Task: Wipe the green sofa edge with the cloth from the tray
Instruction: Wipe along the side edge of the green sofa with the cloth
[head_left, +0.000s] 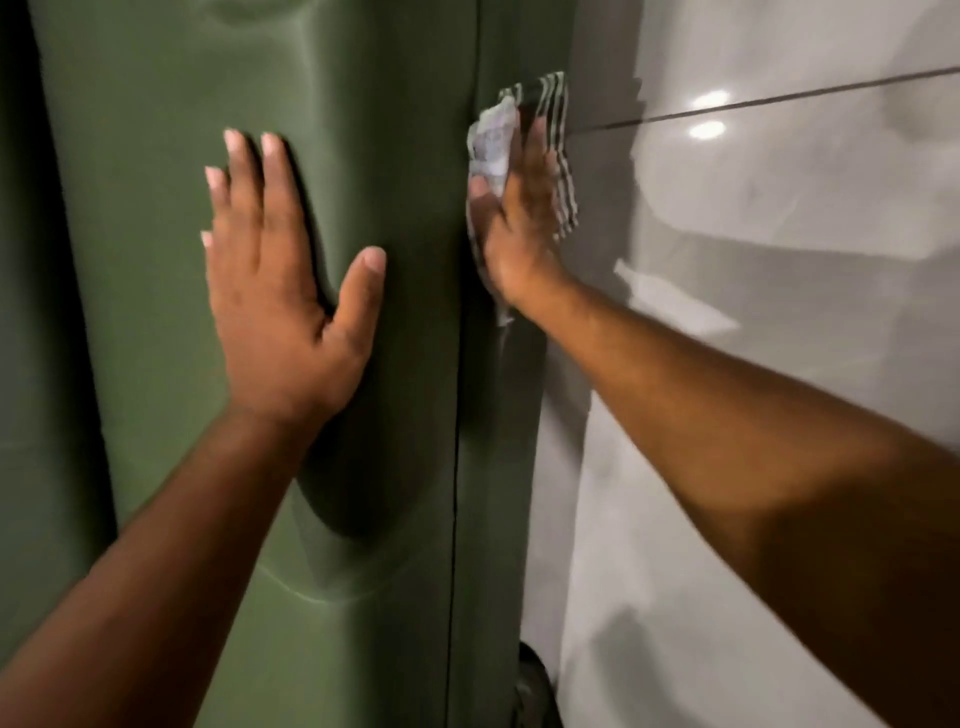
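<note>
The green sofa (395, 130) fills the left and middle of the head view, its smooth top surface dented under my left hand (280, 291), which lies flat on it with fingers spread and holds nothing. A seam runs down the sofa's right edge (498, 415). My right hand (519, 218) presses a pale cloth with dark stripes (493, 140) against that outer side of the edge, fingers stretched along it. Part of the cloth is hidden behind my hand. The tray is out of view.
A glossy grey tiled floor (753, 260) lies to the right of the sofa, with a dark grout line (779, 98) and bright light reflections. A dark rounded sofa foot (535, 691) shows at the bottom by the sofa's edge.
</note>
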